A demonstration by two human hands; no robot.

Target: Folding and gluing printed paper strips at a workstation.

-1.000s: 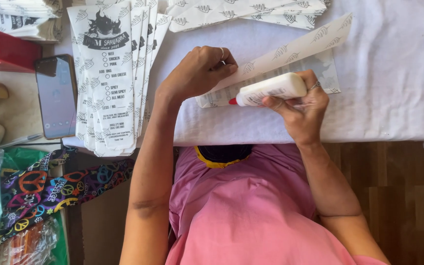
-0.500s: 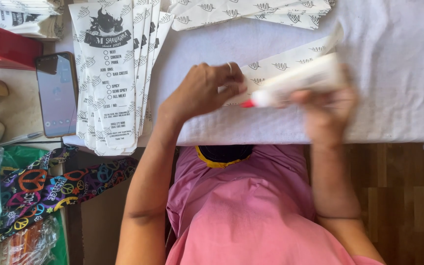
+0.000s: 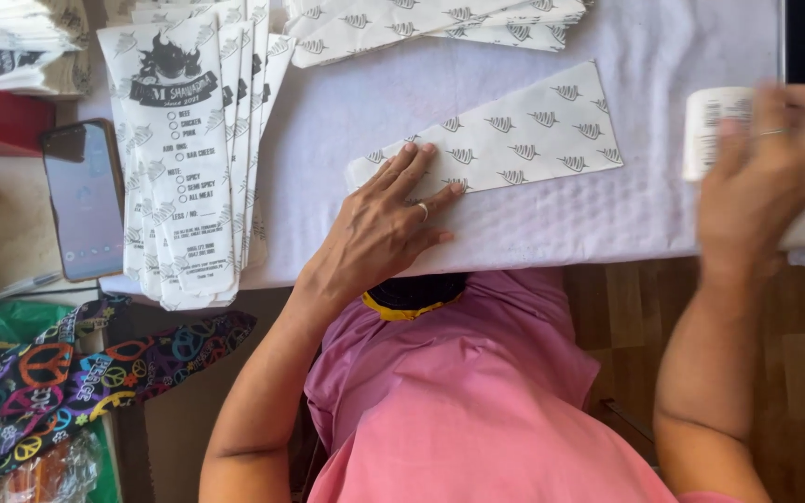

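While the left hand is lying flat w/ fingers spread, it is pressing down on the near-left end of a folded paper bag, a long narrow piece printed w/ small leaf marks, which is lying slantwise on the white padded cloth covering the table, near its front edge. That hand is not gripping anything, just holding the paper down w/ palm and fingertips. The right hand is blurred off at the right side, and it is closing around a white glue bottle w/ a label, well apart from the bag; the grip looks like a wrap of fingers over the bottle body, tho the blur is hiding the tip. The bag is looking very light, thin and floppy, prob. easy to crease or slide on the cloth, so pinning it flat near one end w/ a broad palm is suiting it better than pinching; any lifting is best done at an edge or corner. The bottle is looking like soft squeezable plastic, light, best held round the middle. More printed bags are lying fanned at left, next to a phone and a red box.
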